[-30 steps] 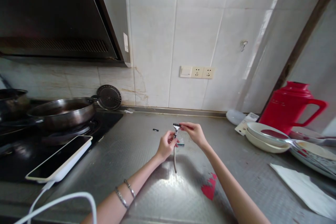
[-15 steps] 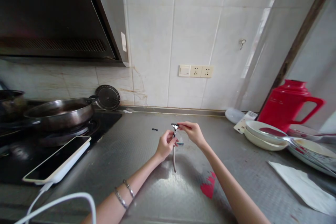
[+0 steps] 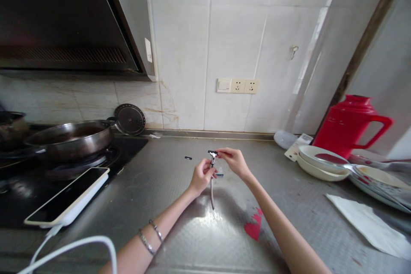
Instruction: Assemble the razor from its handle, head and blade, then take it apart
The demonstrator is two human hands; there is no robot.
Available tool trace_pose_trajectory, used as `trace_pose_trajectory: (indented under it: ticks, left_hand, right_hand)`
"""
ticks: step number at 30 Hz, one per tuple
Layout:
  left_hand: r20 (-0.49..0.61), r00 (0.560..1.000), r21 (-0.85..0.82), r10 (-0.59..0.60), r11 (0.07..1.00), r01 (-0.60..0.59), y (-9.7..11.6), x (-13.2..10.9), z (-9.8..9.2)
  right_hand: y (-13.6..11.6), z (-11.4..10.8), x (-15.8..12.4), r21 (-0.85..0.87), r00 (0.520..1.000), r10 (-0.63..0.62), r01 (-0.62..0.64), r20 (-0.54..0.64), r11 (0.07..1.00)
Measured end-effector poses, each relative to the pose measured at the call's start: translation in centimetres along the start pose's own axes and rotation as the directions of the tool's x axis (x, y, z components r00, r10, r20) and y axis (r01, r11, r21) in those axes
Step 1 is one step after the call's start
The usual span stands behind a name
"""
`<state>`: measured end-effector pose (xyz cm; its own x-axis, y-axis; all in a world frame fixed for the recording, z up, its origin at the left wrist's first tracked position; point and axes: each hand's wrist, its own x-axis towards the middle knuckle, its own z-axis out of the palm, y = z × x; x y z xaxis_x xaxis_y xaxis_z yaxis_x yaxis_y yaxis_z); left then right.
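Note:
A razor (image 3: 212, 195) with a black-and-silver T-shaped head and a thin, curved grey-brown handle is held upright over the counter. My left hand (image 3: 201, 177) is closed around it just below the head, so part of the handle is hidden. At the head's right end, the fingers of my right hand (image 3: 236, 162) pinch the black razor cartridge (image 3: 211, 152). Left of the hands lies a small black piece (image 3: 188, 158), which looks like another cartridge. Behind my left fingertips sits a small dark-blue strip (image 3: 220, 174), partly covered.
On the left are a phone (image 3: 69, 195) with a white cable (image 3: 80, 242), and a steel pan (image 3: 72, 139) on the stove. Bowls (image 3: 321, 170), a red thermos jug (image 3: 348, 126) and a white paper sheet (image 3: 366, 222) are at right. A red heart sticker (image 3: 253, 227) marks the metal counter.
The whole view has shifted slightly. Both hands keep the same grip on the razor, with hardly any visible movement.

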<state>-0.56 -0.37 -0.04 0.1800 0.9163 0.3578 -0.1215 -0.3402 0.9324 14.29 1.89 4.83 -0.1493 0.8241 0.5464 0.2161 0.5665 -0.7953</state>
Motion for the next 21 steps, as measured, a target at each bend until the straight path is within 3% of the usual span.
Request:
trace_pose_trajectory:
  ticks: [21]
  left_hand:
    - [0.005,0.999,-0.026,-0.052,0.998,0.052,-0.49,0.12,0.35]
  right_hand:
    - [0.23,-0.6,0.07,-0.085,0.997,-0.061,0.065,0.045,0.994]
